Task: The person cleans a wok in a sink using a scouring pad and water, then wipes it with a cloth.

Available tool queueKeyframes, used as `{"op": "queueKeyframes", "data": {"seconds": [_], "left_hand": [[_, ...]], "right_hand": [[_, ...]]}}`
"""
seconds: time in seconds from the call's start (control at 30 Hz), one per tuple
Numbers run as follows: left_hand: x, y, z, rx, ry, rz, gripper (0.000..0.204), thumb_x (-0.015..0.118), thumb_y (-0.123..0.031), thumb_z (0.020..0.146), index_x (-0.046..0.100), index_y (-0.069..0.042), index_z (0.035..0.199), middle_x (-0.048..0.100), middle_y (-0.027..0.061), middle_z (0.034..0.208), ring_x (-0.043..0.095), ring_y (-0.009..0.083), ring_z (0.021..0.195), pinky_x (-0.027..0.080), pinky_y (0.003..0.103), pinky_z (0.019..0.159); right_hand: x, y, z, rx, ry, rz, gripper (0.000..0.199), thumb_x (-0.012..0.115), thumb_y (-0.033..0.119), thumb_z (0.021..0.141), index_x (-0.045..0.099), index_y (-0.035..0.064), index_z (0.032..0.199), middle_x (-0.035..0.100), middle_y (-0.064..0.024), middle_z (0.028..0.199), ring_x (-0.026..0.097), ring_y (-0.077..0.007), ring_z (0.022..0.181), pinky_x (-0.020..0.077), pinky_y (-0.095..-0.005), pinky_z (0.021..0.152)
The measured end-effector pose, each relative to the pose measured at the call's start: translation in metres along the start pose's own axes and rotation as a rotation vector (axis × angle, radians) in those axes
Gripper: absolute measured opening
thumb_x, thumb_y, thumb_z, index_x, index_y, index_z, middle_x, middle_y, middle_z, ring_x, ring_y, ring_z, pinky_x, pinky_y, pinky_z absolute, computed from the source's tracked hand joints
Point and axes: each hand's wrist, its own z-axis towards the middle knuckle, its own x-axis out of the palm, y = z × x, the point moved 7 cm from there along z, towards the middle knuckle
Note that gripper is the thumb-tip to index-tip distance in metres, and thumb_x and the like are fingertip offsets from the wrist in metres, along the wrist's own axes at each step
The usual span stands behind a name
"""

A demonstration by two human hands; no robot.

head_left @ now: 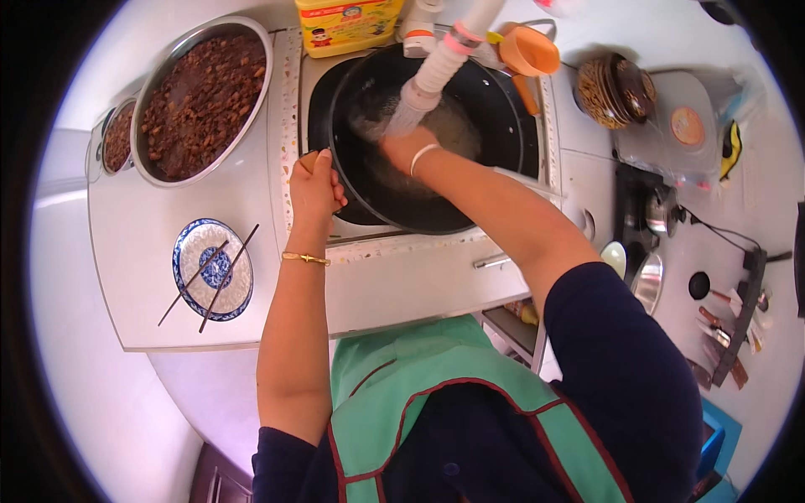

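Observation:
A large black wok (503,130) sits in the sink, with cloudy water (457,138) in it. My left hand (315,186) is closed on the wok's left rim, thumb up along the edge. Down inside the wok is my right hand (404,147), right under a white ribbed faucet hose (436,70). Motion and splashing water blur its fingers, so I cannot see whether it grips anything. A gold bracelet (306,258) is on my left wrist and a pale bangle (423,159) on my right.
A steel basin (267,80) of dark brown crumbly food stands on the left counter, above a blue-patterned plate (189,260) with chopsticks (228,278) across it. Behind the sink are a yellow container (348,25) and an orange scoop (530,52). Patterned bowls (605,92) stand right.

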Motion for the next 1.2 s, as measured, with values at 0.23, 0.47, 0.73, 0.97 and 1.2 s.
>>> {"op": "queueKeyframes", "data": {"seconds": [0.23,0.47,0.73,0.97,1.2], "left_hand": [[-0.004,0.002,-0.001,-0.015,-0.016,-0.03,0.023,0.05,-0.023,0.091,0.042,-0.012,0.073,0.043,-0.0016,0.056,0.04,0.0081,0.041,0.037,0.024,0.036],[0.008,-0.009,-0.011,0.029,0.035,0.032,0.026,0.049,-0.023,0.091,0.04,-0.013,0.069,0.043,-0.0015,0.056,0.041,0.0084,0.04,0.037,0.024,0.036],[0.01,-0.001,0.001,0.074,0.132,0.036,0.016,0.049,-0.025,0.092,0.051,-0.012,0.082,0.045,-0.0022,0.058,0.044,0.0087,0.045,0.041,0.024,0.039],[0.01,-0.003,-0.005,0.072,0.08,0.015,0.014,0.053,-0.025,0.091,0.049,-0.013,0.084,0.047,-0.0005,0.06,0.046,0.0108,0.047,0.042,0.025,0.041],[0.005,0.0,-0.001,0.053,0.034,0.027,0.015,0.053,-0.025,0.091,0.045,-0.012,0.091,0.047,0.0014,0.061,0.044,0.0117,0.045,0.04,0.027,0.04]], "right_hand": [[0.028,-0.055,-0.104,-0.031,0.483,-0.589,0.021,0.051,0.012,0.08,0.07,0.0115,0.092,0.067,-0.0105,0.095,0.065,-0.0259,0.089,0.0516,-0.036,0.072],[0.0,-0.09,-0.005,0.15,0.122,-0.485,0.019,0.055,0.018,0.081,0.07,0.0096,0.089,0.067,-0.0121,0.095,0.064,-0.027,0.091,0.0511,-0.0371,0.073],[-0.054,-0.107,-0.14,0.382,0.064,0.144,0.033,0.057,0.032,0.084,0.066,0.001,0.089,0.063,-0.0212,0.091,0.06,-0.036,0.09,0.046,-0.0416,0.08],[-0.068,-0.267,-0.24,0.816,-0.427,0.148,0.026,0.05,0.017,0.082,0.063,-0.0042,0.092,0.062,-0.0248,0.091,0.06,-0.0372,0.09,0.0481,-0.0427,0.078],[0.009,-0.369,-0.236,1.03,-0.24,0.152,0.027,0.045,0.011,0.082,0.059,-0.0036,0.1,0.056,-0.0263,0.111,0.055,-0.0382,0.104,0.047,-0.0405,0.086]]}}
